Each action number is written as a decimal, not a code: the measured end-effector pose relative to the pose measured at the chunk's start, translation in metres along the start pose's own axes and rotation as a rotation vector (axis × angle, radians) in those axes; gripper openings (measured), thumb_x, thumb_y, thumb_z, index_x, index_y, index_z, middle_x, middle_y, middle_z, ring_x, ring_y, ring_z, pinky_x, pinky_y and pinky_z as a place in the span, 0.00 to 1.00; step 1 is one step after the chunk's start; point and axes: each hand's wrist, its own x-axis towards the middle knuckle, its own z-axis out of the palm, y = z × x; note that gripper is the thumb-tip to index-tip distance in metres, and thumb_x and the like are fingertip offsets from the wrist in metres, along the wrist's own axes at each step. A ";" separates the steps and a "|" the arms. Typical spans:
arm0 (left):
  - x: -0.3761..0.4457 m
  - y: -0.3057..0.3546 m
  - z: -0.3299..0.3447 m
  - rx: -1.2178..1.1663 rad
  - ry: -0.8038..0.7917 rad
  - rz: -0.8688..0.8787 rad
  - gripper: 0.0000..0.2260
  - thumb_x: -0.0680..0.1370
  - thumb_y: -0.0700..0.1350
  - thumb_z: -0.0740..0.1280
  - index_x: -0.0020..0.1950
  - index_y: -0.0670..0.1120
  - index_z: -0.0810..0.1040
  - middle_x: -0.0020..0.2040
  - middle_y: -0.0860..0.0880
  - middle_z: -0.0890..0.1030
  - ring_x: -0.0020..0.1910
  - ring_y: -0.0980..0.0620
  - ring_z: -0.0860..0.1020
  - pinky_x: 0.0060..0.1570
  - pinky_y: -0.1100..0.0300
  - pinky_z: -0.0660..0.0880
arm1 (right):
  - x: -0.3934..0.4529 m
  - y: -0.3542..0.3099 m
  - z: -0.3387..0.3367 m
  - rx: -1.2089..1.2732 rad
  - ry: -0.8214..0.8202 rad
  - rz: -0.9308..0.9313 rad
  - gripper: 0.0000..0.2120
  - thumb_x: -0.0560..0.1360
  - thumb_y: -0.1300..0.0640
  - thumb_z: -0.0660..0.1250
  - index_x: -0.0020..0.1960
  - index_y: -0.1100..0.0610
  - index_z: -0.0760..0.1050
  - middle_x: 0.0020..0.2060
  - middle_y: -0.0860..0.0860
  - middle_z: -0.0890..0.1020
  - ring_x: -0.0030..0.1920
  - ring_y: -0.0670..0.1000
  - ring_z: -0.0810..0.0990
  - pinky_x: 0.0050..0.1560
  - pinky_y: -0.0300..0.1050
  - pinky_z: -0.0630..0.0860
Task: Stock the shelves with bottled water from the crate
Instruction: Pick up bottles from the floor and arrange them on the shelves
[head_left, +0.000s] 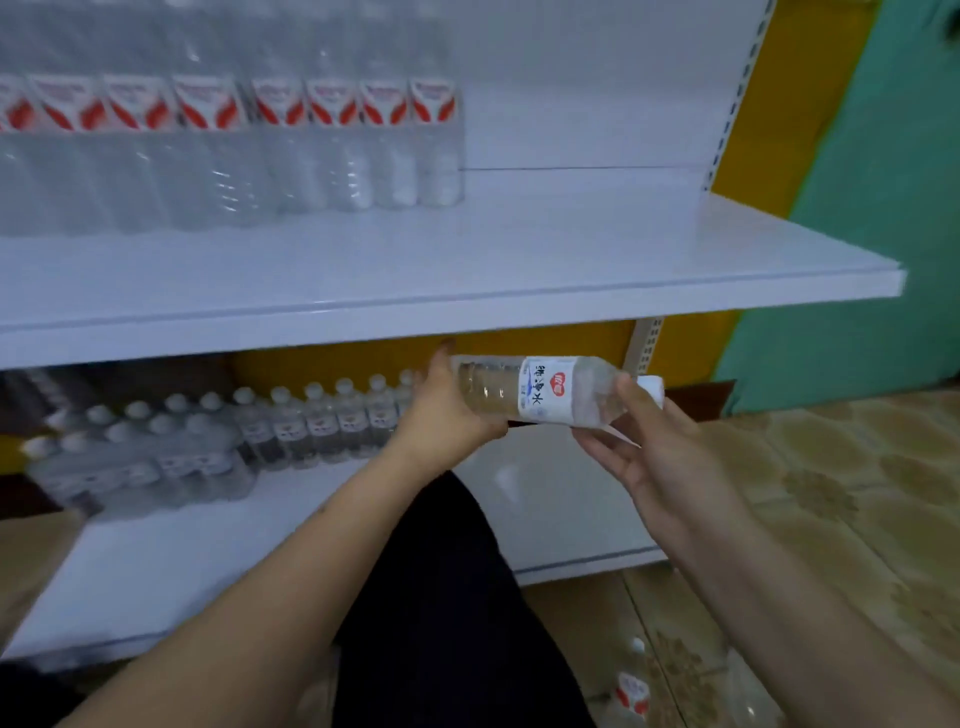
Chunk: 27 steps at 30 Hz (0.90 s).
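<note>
Water bottle (550, 391) held sideways, just under the front edge of the upper shelf (467, 270), cap end to the right. Left hand (447, 410) gripped the bottle's base end, fingers curled round it. Right hand (649, 441) at the cap end: thumb over the neck, fingers loosely spread beneath, touching the bottle; whether truly gripping, hard to tell. White label with red logo faced up.

Row of bottles (228, 150) with red-and-white labels stood at the back left of the upper shelf; right part of that shelf bare. More bottles (311, 421) lined up on the lower shelf (208, 561), below and left of the held bottle. Another bottle (631, 691) lay on the patterned floor (831, 493), blurred, well below the upper shelf.
</note>
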 end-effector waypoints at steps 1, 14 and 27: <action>0.002 -0.007 -0.015 -0.128 0.003 -0.076 0.54 0.57 0.50 0.75 0.78 0.48 0.52 0.66 0.47 0.72 0.64 0.47 0.73 0.63 0.53 0.72 | 0.002 0.002 0.013 -0.019 -0.026 0.011 0.13 0.79 0.54 0.65 0.60 0.58 0.77 0.54 0.55 0.85 0.54 0.54 0.84 0.60 0.53 0.79; -0.009 -0.202 -0.111 -0.932 0.327 -0.744 0.09 0.81 0.44 0.61 0.60 0.45 0.75 0.56 0.45 0.79 0.53 0.47 0.76 0.46 0.56 0.77 | 0.052 0.137 0.188 -0.450 -0.296 0.140 0.07 0.77 0.57 0.69 0.54 0.56 0.78 0.54 0.56 0.84 0.53 0.54 0.84 0.53 0.47 0.81; 0.066 -0.328 -0.123 -1.235 0.539 -0.920 0.21 0.82 0.36 0.53 0.76 0.37 0.61 0.76 0.40 0.63 0.74 0.43 0.64 0.69 0.52 0.66 | 0.176 0.285 0.307 -1.041 -0.574 0.021 0.18 0.74 0.51 0.73 0.62 0.56 0.79 0.52 0.50 0.83 0.49 0.51 0.84 0.50 0.51 0.82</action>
